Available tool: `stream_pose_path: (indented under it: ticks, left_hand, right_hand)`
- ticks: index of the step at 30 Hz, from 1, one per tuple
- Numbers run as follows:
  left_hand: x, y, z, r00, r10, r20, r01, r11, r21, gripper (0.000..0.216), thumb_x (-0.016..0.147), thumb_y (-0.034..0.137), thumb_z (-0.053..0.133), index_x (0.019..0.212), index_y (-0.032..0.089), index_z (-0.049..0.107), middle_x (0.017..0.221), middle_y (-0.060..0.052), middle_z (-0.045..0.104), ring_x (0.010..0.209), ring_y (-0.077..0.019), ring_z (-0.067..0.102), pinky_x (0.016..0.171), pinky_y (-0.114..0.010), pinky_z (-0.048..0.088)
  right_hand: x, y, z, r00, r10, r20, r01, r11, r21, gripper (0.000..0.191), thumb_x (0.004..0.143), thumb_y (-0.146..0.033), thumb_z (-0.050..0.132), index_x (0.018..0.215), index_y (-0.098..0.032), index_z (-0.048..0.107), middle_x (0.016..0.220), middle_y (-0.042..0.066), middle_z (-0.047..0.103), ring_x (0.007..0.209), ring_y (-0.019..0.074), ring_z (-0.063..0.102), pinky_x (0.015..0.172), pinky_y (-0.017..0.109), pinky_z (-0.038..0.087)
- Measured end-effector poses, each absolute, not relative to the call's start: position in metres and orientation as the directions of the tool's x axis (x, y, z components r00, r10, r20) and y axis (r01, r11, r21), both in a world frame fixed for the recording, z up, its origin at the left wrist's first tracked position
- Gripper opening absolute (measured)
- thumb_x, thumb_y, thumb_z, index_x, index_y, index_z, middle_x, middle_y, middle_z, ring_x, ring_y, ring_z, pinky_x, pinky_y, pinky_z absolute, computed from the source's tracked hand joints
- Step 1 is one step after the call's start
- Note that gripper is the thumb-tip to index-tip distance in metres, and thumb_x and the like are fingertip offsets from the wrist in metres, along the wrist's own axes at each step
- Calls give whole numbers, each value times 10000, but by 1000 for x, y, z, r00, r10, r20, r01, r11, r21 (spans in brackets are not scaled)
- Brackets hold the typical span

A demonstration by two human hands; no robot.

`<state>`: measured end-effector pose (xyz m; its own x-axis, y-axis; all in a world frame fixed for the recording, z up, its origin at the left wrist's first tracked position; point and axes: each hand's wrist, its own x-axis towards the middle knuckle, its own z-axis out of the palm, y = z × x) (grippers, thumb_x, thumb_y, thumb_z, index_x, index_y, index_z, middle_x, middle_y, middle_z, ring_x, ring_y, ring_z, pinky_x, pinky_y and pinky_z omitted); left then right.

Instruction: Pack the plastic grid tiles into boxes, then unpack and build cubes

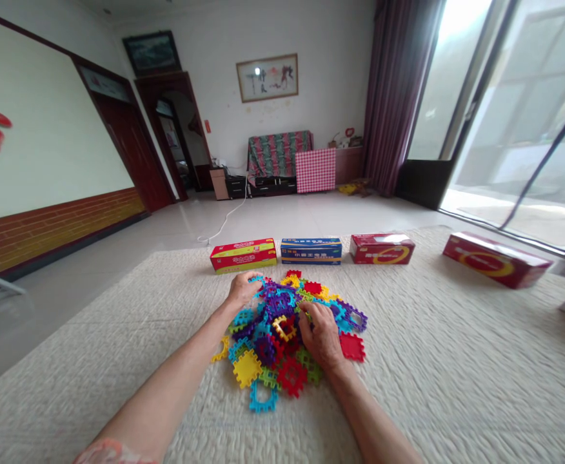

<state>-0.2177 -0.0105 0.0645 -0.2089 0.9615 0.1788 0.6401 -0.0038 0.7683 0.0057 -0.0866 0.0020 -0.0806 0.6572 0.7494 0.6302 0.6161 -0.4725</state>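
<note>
A heap of flat plastic interlocking tiles (282,341) in red, yellow, blue, purple and green lies on a cream textured mat (456,361). My left hand (242,288) rests on the heap's far left edge, fingers curled over blue and purple tiles. My right hand (321,335) lies on the middle of the heap, fingers bent down among the tiles. What each hand grips is hidden by the fingers.
Three long boxes stand in a row beyond the heap: a red-yellow box (242,255), a blue box (311,251) and a red box (382,249). Another red box (496,258) lies far right. Tiled floor, a white cable (224,222) and furniture lie beyond.
</note>
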Motion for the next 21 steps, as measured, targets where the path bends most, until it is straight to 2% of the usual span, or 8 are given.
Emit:
stream_pose_path:
  ticks: [5, 8, 12, 16, 21]
  left_hand:
    - [-207, -26, 75, -30, 987, 157, 572, -112, 813, 423, 728, 256, 699, 1143, 176, 683, 1159, -71, 709, 1058, -206, 656, 848, -260, 526]
    - [-220, -40, 76, 45, 990, 135, 570, -137, 810, 429, 793, 288, 650, 1207, 178, 645, 1233, -65, 677, 1103, -192, 643, 883, -247, 520]
    - [-251, -65, 63, -127, 984, 124, 686, -3, 728, 338, 848, 260, 570, 1156, 164, 669, 1180, -75, 702, 1078, -195, 656, 931, -266, 498]
    - [-272, -93, 35, -293, 941, 172, 757, 119, 642, 274, 853, 236, 552, 1088, 205, 690, 1230, -78, 672, 1202, -229, 578, 1056, -327, 400]
    - [-274, -108, 2, -285, 922, 260, 832, 103, 545, 292, 861, 282, 561, 1126, 226, 670, 1240, -72, 658, 1213, -214, 562, 1067, -310, 392]
  right_hand:
    - [7, -86, 2, -86, 659, 747, 634, 614, -469, 164, 900, -184, 492, 1009, -212, 611, 962, 64, 691, 924, 219, 613, 844, 364, 438]
    - [7, -84, 0, -79, 653, 753, 636, 615, -467, 159, 897, -189, 497, 999, -214, 617, 957, 64, 696, 923, 220, 616, 843, 365, 439]
    - [6, -83, -2, -97, 641, 761, 629, 633, -452, 140, 906, -194, 497, 976, -212, 617, 944, 59, 699, 907, 215, 618, 841, 363, 440]
    - [4, -84, 1, -113, 630, 768, 625, 646, -438, 141, 894, -191, 499, 959, -213, 623, 920, 58, 703, 900, 217, 626, 836, 364, 446]
    - [2, -85, 3, -127, 622, 773, 634, 649, -419, 154, 885, -198, 488, 942, -215, 630, 897, 56, 709, 878, 214, 638, 817, 358, 454]
